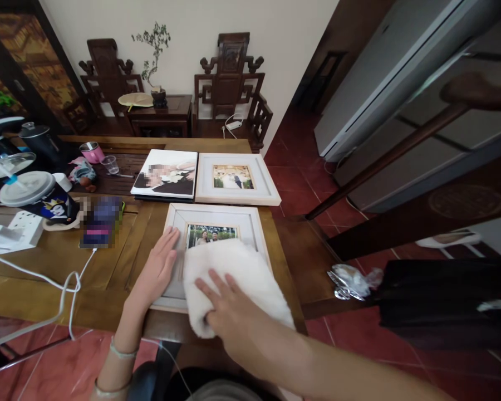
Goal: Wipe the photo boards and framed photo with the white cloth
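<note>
A light wooden picture frame (175, 217) lies face up at the table's near edge, with a photo of two people inside it. My left hand (162, 267) rests on the left side of this frame, fingers stretched out flat. A thick white cloth (237, 264) covers the frame's lower right part and hangs past its edge. My right hand (229, 312) presses on the cloth with fingertips dug in and the thumb at its near edge. The lower part of the photo is hidden under the cloth.
Behind lie another white frame (267, 172) and a photo album (167, 177). To the left are a phone (102, 223) on a cable, a lidded cup (37, 195), a power strip (27, 228) and a pink mug (92, 151). A wooden chair (401, 223) stands to the right.
</note>
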`<state>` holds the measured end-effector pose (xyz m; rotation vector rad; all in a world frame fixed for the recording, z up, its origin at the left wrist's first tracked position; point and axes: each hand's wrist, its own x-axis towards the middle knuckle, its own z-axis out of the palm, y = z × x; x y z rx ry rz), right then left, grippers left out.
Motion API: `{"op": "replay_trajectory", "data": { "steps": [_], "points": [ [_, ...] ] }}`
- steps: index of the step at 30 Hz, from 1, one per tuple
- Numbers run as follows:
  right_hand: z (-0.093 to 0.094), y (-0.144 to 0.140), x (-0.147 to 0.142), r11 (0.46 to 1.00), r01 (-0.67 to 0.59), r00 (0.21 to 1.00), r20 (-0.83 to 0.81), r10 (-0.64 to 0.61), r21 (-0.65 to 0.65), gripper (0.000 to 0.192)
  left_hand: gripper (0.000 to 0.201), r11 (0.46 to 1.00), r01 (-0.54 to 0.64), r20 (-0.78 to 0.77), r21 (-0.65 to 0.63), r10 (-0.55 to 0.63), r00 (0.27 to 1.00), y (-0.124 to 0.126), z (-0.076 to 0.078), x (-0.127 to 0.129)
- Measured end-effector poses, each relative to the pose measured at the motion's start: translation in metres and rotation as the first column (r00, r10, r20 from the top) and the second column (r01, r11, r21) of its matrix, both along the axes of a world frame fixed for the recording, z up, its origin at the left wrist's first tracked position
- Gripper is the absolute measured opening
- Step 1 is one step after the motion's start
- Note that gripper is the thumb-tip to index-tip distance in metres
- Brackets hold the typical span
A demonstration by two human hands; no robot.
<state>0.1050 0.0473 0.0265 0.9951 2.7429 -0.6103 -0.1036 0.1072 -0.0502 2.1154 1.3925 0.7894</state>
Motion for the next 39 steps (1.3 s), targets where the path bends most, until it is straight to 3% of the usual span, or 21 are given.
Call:
{"op": "replay_trajectory", "data": {
  "steps": [3, 7, 12, 17, 20, 24, 30, 39],
  "points": [
    [0.004, 0.009, 0.021, 0.989, 0.141, 0.987, 0.068, -0.144, 0.052, 0.031, 0.047, 0.999, 0.024, -0.084, 0.042, -0.021, 0.996, 0.003, 0.0, 0.002],
    [-0.005, 0.053, 0.029, 0.928, 0.264, 0.955, 0.066, -0.291, 0.262, 0.033, 0.043, 0.996, 0.03, -0.114, 0.082, -0.02, 0.993, 0.004, -0.002, 0.002],
    [-0.025, 0.108, -0.005, 0.842, 0.249, 0.968, -0.09, -0.234, 0.479, 0.032, 0.041, 0.991, 0.029, -0.066, 0.129, -0.021, 0.998, 0.005, -0.008, 0.001],
    [-0.035, 0.126, -0.036, 0.857, 0.16, 0.987, -0.093, -0.131, 0.49, 0.028, 0.042, 0.983, 0.019, -0.017, 0.181, -0.016, 1.0, 0.008, -0.015, -0.002],
    [-0.032, 0.124, -0.024, 0.868, 0.18, 0.981, -0.018, -0.193, 0.462, 0.028, 0.046, 0.983, 0.045, -0.013, 0.179, -0.043, 0.999, 0.008, -0.016, -0.003],
    [-0.02, 0.119, 0.018, 0.871, 0.248, 0.949, 0.077, -0.307, 0.424, 0.035, 0.049, 0.984, 0.056, -0.02, 0.169, -0.054, 0.998, 0.007, -0.015, -0.004],
    [-0.012, 0.101, 0.07, 0.819, 0.343, 0.894, 0.107, -0.435, 0.461, 0.038, 0.05, 0.982, 0.05, 0.003, 0.182, -0.051, 0.999, 0.008, -0.015, -0.003],
    [-0.002, 0.001, 0.068, 0.924, 0.249, 0.95, 0.113, -0.292, 0.291, 0.03, 0.05, 0.987, 0.034, -0.014, 0.157, -0.032, 0.999, 0.007, -0.014, -0.003]
  ]
}}
